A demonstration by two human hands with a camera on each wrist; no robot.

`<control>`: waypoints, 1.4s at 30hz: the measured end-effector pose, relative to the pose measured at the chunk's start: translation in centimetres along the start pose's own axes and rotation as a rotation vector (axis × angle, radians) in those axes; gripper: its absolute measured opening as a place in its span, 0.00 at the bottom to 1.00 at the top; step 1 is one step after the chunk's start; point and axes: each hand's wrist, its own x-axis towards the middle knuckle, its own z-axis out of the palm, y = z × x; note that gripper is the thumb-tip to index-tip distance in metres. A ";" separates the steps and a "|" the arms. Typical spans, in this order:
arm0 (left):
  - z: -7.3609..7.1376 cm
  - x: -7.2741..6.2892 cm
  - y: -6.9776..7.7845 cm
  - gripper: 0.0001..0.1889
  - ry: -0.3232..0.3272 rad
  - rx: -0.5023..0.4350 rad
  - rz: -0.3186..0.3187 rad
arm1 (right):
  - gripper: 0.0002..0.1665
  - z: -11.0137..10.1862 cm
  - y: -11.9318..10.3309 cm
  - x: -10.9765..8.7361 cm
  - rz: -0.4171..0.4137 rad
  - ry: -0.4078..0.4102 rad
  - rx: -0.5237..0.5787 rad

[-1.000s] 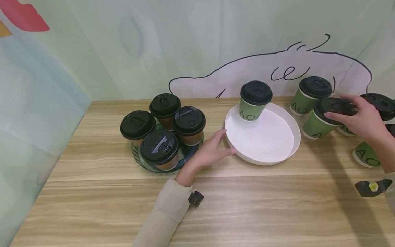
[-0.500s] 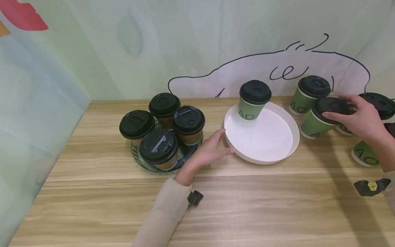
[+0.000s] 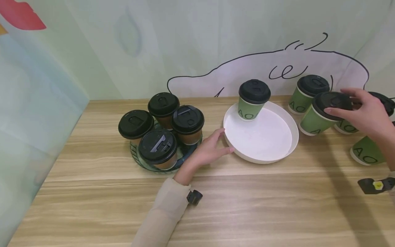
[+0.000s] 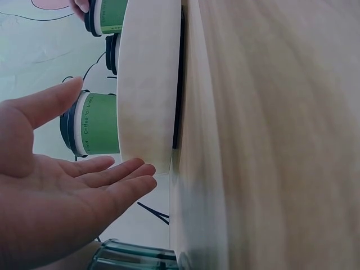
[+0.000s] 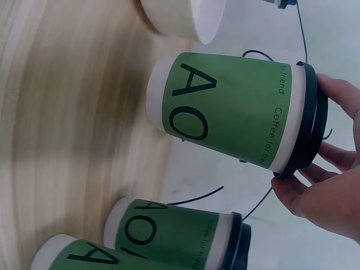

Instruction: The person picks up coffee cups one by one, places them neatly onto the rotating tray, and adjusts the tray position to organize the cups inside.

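My right hand [image 3: 367, 111] grips a green paper coffee cup [image 5: 225, 109] by its black lid, thumb on one side and fingers on the other. That cup stands out just right of a round white tray [image 3: 262, 139] in the head view. At the tray's left side is my left hand [image 3: 211, 149], fingers and thumb spread, fingertips right at the rim. Its palm and straight fingers show in the left wrist view. Another green coffee cup [image 3: 250, 109] with a black lid stands upright at the back left of the tray.
Several more green lidded cups [image 3: 367, 151] stand on the right, partly behind my right arm; one [image 3: 298, 101] is near the wall. To the left, a dark green glass plate [image 3: 135, 156] bears several brown cups with black lids [image 3: 158, 146]. A printed backdrop [image 3: 191, 41] closes the table's far side.
The coffee cup in my right hand has risen slightly, along with the hand. My left hand keeps its place at the tray's rim.
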 end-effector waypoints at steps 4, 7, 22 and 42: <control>0.0 0.1 -0.1 0.39 0.000 -0.005 0.008 | 0.51 -1.0 -3.1 -1.5 0.016 0.008 0.012; 0.0 0.1 -0.1 0.39 -0.001 -0.006 0.010 | 0.49 -1.5 -4.4 -2.1 0.025 0.013 -0.021; -0.1 0.0 0.0 0.39 0.006 -0.009 0.002 | 0.49 -3.6 -9.2 -4.0 -0.026 -0.035 0.025; -0.2 -0.1 -0.1 0.39 0.001 -0.012 0.018 | 0.46 -3.2 -11.0 -4.5 -0.105 -0.089 0.140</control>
